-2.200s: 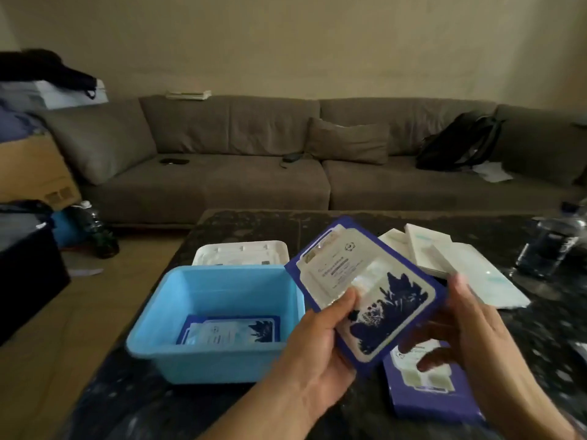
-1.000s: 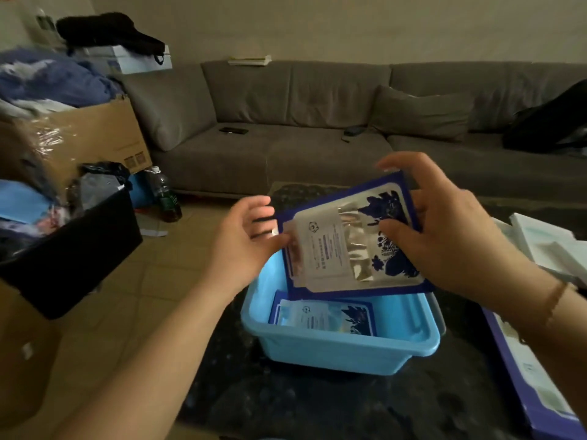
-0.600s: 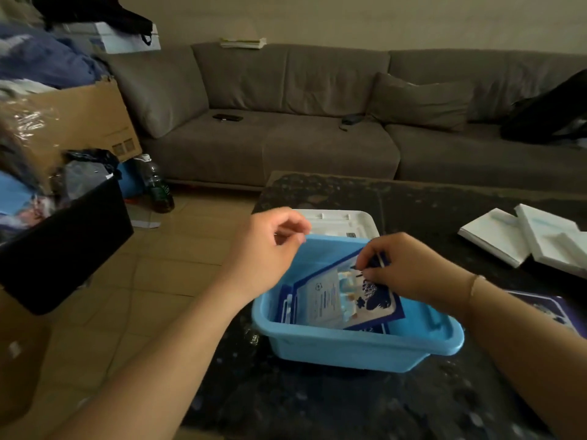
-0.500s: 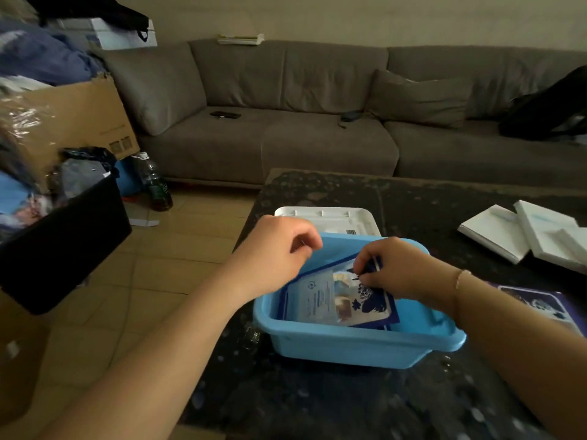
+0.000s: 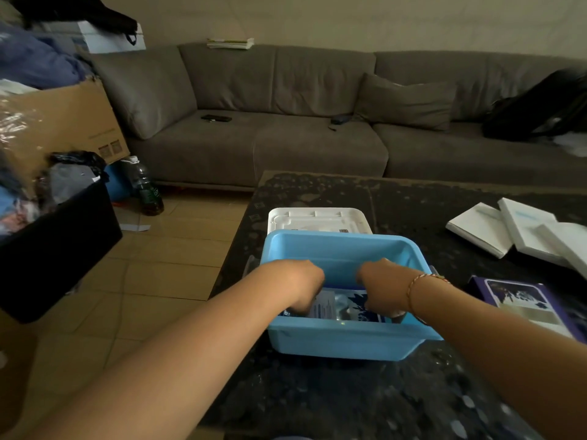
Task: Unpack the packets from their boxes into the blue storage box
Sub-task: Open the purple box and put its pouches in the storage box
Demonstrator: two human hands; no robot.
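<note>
Your left hand [image 5: 300,285] and right hand [image 5: 382,285] both reach down inside the blue storage box [image 5: 341,341] on the dark table [image 5: 317,398], resting on the packet [image 5: 341,308] lying flat at its bottom, though your fingers are hidden, so I cannot tell the grip.

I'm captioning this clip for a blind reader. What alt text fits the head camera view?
Both hands, left hand and right hand, reach down into a blue storage box on a dark table, pressing on a packet inside. White boxes lie to the right, a grey sofa behind.
</note>
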